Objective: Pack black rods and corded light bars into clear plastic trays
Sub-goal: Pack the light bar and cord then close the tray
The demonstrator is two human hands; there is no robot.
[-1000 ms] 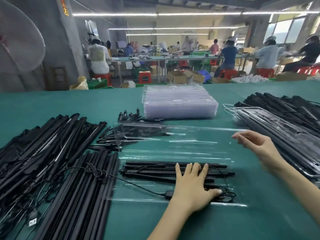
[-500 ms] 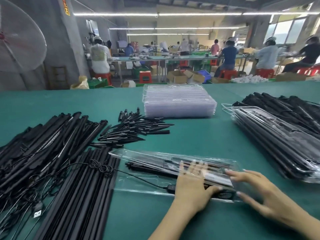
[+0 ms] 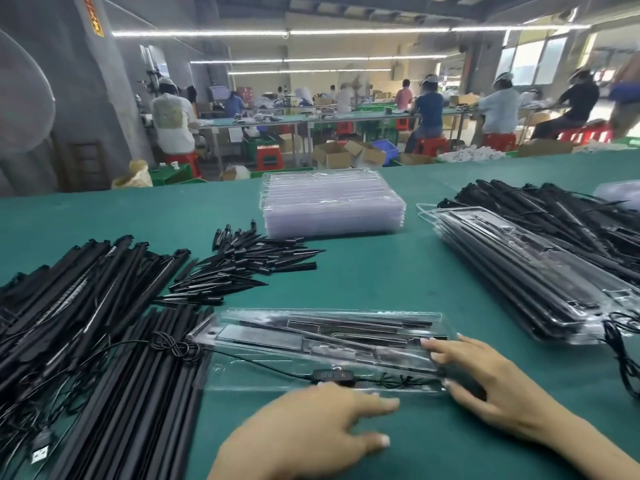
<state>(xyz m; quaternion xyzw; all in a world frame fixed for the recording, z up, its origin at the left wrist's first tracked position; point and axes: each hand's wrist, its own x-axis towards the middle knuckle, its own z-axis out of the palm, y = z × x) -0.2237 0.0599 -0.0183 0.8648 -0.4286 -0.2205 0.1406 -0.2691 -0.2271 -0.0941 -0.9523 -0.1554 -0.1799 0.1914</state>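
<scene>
Resting palm-down on the green table (image 3: 381,271), the left hand (image 3: 311,431) lies with its fingers spread and nearly flat, holding nothing; its fingertips reach toward the near edge of the clear plastic tray (image 3: 322,351), and blur hides whether they touch it. The forearm comes in from the bottom edge, angled up and to the right. The right hand (image 3: 485,382) is also open, fingers splayed and lightly curved, pressing down on the right end of the tray's folded-over lid, with the wrist running off toward the lower right corner. Neither hand grips anything. Inside the tray lie black rods and a corded light bar, its inline controller (image 3: 333,375) showing through the plastic near the front. A coiled cord (image 3: 173,346) trails out of the tray's left end onto the pile of black rods (image 3: 121,393). Short black spikes (image 3: 242,265) lie scattered farther back, a stack of empty trays (image 3: 332,206) sits behind them, and packed trays (image 3: 526,271) are piled at the right.
</scene>
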